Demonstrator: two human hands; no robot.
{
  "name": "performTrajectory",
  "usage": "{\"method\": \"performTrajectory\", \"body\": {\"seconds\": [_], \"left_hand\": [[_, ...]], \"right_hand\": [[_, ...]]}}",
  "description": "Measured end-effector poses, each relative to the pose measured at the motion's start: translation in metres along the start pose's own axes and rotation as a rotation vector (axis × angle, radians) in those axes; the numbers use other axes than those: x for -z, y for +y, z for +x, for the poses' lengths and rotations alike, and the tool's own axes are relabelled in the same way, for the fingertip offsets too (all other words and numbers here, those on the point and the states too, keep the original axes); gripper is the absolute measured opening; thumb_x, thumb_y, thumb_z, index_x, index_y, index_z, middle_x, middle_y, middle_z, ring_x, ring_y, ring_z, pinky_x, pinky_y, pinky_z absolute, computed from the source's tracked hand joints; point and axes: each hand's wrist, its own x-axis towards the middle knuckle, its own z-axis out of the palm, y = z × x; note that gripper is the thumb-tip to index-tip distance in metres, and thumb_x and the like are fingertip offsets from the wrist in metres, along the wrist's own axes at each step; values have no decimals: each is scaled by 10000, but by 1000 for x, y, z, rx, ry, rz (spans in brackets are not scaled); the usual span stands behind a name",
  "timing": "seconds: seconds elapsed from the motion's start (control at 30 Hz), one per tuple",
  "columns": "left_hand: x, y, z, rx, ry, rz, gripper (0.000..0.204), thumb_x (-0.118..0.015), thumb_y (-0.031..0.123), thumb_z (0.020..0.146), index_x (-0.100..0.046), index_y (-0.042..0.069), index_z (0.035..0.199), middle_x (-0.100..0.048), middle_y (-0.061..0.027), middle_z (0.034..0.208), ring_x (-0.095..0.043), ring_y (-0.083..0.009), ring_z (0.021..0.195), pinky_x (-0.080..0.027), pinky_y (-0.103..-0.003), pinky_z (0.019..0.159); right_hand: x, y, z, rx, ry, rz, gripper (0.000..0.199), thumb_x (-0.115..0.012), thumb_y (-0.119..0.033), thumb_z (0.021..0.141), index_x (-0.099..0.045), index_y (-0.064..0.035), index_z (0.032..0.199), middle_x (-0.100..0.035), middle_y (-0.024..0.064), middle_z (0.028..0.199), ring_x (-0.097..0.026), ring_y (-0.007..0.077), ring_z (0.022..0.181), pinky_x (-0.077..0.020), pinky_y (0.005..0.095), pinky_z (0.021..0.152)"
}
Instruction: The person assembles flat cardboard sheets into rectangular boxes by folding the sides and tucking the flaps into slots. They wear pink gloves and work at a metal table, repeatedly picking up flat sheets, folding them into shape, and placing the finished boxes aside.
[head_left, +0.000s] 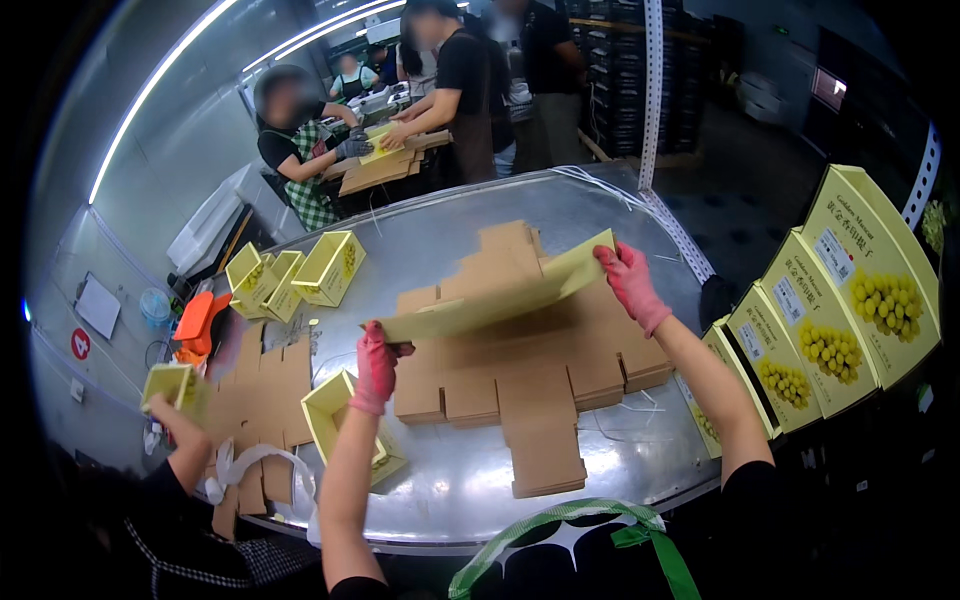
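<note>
Both hands in pink gloves are gripping one flat yellow cardboard sheet [500, 300], lifted up off the shiny metal surface [600, 460] and tilted so it runs from lower left to upper right. The left hand [377, 365] is closed round the sheet's lower left end, the right hand [630, 282] is pinching the upper right corner. Right underneath sits a big stack of flat brown cardboard blanks [530, 380], spread over the middle of the surface. Just beside the left forearm there's an open yellow box [335, 415] already folded up, and a few more folded yellow boxes [295, 270] sit at the far left edge. Off to the right, a row of yellow boxes with grape pictures [830, 310] stands leaning on edge. Another person's hand [160, 405] at lower left holds a small yellow box, near more brown blanks [265, 385]. Other people work at a table further back.
</note>
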Motion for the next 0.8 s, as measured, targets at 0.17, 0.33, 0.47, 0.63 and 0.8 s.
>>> {"method": "performTrajectory", "body": {"seconds": [0.17, 0.33, 0.47, 0.63, 0.8], "left_hand": [[-48, -1, -65, 14, 269, 265, 499, -468, 441, 947, -627, -30, 989, -638, -88, 819, -583, -153, 718, -477, -278, 690], [-97, -12, -121, -309, 65, 726, 366, -712, 233, 791, -643, 92, 1122, -672, -96, 862, -627, -216, 708, -489, -307, 649], [-135, -5, -167, -477, -296, 1069, 390, -727, 292, 745, -657, 211, 1120, -537, -41, 650, -553, -193, 533, -474, -289, 507], [-132, -19, -188, -633, -796, 1122, 596, -582, 161, 798, -417, 232, 1366, -537, -92, 964, -586, -259, 718, -511, -345, 566], [-114, -19, -186, -663, -927, 1043, 594, -559, 175, 788, -413, 183, 1364, -454, -152, 1242, -564, -286, 960, -504, -375, 717]], "right_hand": [[-23, 7, -55, 230, 88, -2, 231, -663, -91, 845, -591, -5, 1048, -588, 9, 881, -533, 62, 838, -450, 250, 671], [-22, 1, -129, 639, -356, -787, 325, -720, -295, 748, -653, -173, 1041, -597, 45, 689, -572, 249, 593, -443, 344, 537], [-21, 3, -170, 822, -588, -910, 241, -683, -312, 747, -643, -243, 974, -513, -9, 601, -517, 178, 489, -401, 304, 443], [-1, 15, -210, 787, -902, -893, 378, -608, -237, 782, -560, -278, 1155, -602, -18, 859, -574, 164, 553, -449, 290, 468], [4, 3, -194, 638, -1138, -718, 559, -611, -173, 786, -463, -250, 1320, -593, 66, 1047, -601, 233, 736, -487, 341, 645]]}}
